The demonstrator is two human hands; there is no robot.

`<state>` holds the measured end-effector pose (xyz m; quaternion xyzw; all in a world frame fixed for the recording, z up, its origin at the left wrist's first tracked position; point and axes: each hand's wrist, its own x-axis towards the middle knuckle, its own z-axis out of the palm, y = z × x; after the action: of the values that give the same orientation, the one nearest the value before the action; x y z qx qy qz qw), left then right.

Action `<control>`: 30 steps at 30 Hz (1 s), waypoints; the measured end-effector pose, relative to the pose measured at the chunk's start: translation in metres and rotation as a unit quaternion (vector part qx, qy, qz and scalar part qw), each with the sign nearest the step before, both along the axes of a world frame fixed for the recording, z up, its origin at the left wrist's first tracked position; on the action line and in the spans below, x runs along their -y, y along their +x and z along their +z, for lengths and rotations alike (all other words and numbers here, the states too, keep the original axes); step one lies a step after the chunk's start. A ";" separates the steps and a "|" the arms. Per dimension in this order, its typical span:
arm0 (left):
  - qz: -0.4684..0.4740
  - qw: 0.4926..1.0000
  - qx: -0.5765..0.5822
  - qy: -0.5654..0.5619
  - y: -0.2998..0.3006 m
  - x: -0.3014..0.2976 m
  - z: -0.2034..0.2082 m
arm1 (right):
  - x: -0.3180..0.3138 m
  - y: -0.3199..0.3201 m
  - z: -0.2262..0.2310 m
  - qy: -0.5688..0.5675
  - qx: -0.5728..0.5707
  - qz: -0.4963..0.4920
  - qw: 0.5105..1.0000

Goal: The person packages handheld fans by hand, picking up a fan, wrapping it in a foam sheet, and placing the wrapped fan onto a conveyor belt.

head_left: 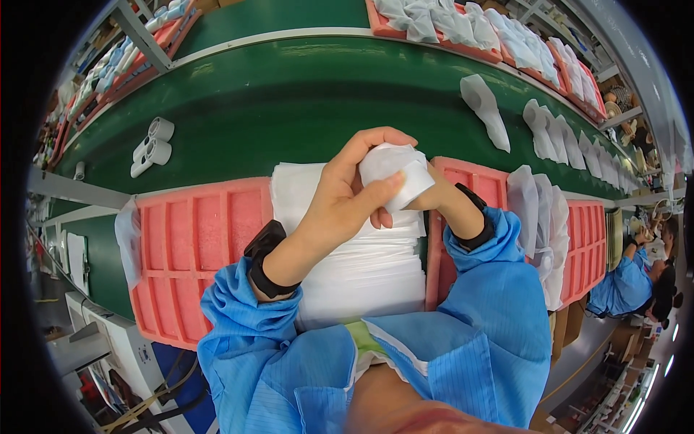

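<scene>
Above a stack of white thin sheets or sleeves [361, 278], both my hands hold a rounded part in a white wrapper [394, 165]. My left hand [350, 181] curls over its top and side, the thumb pressed across the front. Behind and to the right of the part, my right hand [434, 194] grips it; most of its fingers are hidden. The wrapper covers the part, so its exact kind cannot be made out.
Pink divided trays [191, 253] flank the stack. Two bare white parts with round heads [152, 148] lie on the green conveyor [289, 108]. Wrapped parts [486, 112] lie at its right, and filled pink trays [499, 50] line the far shelf. A co-worker [629, 282] sits at far right.
</scene>
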<state>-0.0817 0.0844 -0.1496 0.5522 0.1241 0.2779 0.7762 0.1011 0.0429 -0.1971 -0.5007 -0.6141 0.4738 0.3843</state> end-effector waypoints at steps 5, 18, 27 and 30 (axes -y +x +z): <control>0.021 0.999 0.039 -0.007 0.004 0.002 0.000 | -0.001 0.003 -0.006 -0.049 -0.085 0.024 0.995; 0.365 0.878 -0.033 0.308 0.002 -0.013 -0.016 | -0.004 0.006 -0.003 0.226 0.136 -0.226 0.938; 0.438 0.815 -0.022 0.380 0.010 -0.007 -0.028 | 0.002 -0.012 0.016 0.301 0.410 -0.324 0.798; 0.441 0.799 -0.054 0.406 0.012 -0.006 -0.029 | 0.001 -0.010 0.013 0.315 0.409 -0.325 0.793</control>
<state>-0.0695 0.0906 -0.1790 0.7164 0.2718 0.5843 0.2672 0.0907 0.0421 -0.1842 -0.6689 -0.6306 -0.1471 0.3650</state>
